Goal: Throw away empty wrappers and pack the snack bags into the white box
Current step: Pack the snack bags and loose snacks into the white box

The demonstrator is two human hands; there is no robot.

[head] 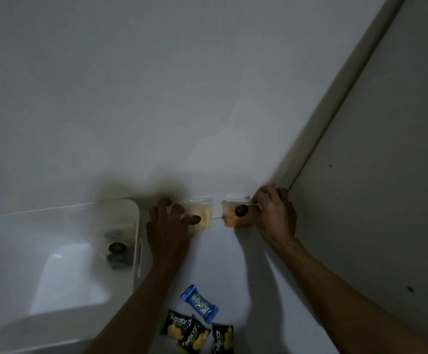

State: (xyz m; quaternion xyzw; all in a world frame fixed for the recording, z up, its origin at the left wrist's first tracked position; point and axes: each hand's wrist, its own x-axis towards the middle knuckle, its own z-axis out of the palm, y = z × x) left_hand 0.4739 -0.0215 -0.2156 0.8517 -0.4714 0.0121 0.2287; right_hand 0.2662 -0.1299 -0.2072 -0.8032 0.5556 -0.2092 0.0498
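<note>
Head view: dim, blurred; left hand (168, 226) covers yellow bag (201, 215) edge.

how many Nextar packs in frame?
3, all on the white table at the bottom edge, between the forearms: left pack, middle pack, right pack. They are partly cropped, so more may lie out of view.

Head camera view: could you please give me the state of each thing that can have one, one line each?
White box: open-topped, holding one snack bag.
Snack bag in the box: lying inside, untouched.
Pale yellow snack bag: on the table, left hand closing on it.
Orange snack bag: on the table, right hand pinching its edge.
Blue wrapper: on the table, untouched.
Three black packets: overlapping on the table, untouched.
</note>
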